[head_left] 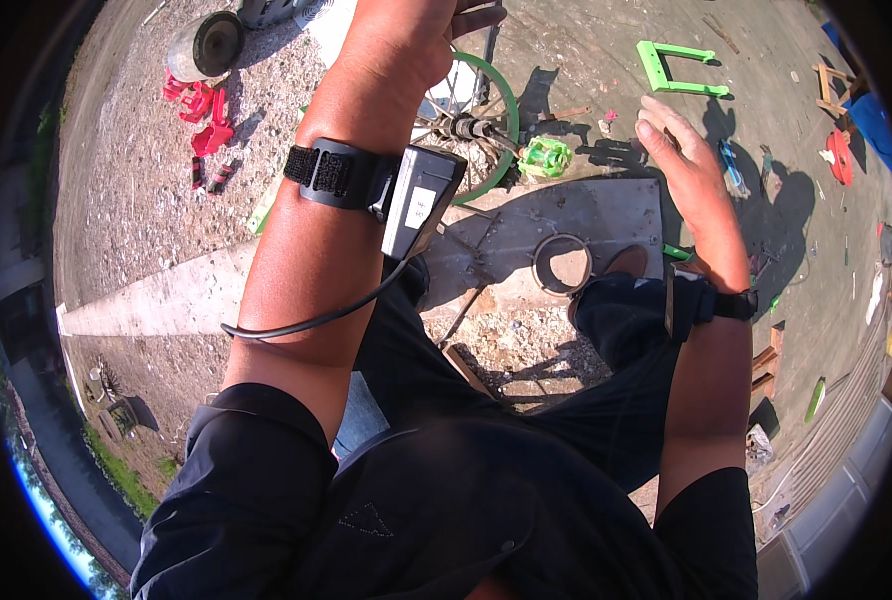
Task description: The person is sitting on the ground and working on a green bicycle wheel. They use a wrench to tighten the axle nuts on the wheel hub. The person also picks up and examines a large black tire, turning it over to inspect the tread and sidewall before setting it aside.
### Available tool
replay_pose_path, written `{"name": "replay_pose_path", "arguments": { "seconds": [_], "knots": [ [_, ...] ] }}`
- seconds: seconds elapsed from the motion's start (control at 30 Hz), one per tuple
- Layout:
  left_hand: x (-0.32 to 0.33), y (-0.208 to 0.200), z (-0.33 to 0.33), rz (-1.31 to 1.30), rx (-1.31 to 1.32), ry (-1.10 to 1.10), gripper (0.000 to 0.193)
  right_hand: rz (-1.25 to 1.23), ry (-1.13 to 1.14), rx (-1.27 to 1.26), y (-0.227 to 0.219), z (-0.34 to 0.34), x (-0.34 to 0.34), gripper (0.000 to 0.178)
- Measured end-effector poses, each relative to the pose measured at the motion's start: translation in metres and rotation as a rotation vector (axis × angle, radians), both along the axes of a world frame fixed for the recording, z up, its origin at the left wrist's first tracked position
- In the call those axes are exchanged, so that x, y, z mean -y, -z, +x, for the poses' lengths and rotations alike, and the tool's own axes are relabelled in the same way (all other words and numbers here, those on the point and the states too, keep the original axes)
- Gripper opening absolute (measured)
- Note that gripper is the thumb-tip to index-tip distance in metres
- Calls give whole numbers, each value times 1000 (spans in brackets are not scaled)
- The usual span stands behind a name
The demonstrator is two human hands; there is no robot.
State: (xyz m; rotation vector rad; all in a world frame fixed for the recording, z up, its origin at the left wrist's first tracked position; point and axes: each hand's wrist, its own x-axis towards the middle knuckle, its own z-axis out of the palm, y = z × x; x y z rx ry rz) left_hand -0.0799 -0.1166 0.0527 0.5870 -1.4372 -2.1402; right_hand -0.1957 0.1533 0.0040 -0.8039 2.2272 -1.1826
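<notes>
my left arm [301, 270] is reaching far forward, left hand [424, 38] partly out of view up top! my right hand [688, 165] hovers, fingers [669, 116] loosely extended, wrist [718, 262] angled inward.

The left hand [428, 38], partly cut off by the upper edge, appears near a green-rimmed spoked wheel [472, 128]. The right hand [684, 152], fingers extended, appears below a bright green U-shaped frame [653, 68]; red pieces [204, 104] lie on gravel [156, 190].
</notes>
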Motion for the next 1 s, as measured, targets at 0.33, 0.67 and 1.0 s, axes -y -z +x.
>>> {"name": "replay_pose_path", "arguments": {
  "seconds": [0.33, 0.67, 1.0],
  "knots": [
    [3, -1, 3, 38, -12, 34, 71, -8, -9, -12, 1, 0, 0, 60],
    [3, -5, 7, 35, -42, 33, 71, -12, -10, 9, 1, -1, -2, 62],
    [2, -11, 9, 40, -43, -1, 67, -12, -19, 3, 1, 0, -1, 63]
  ]
}}
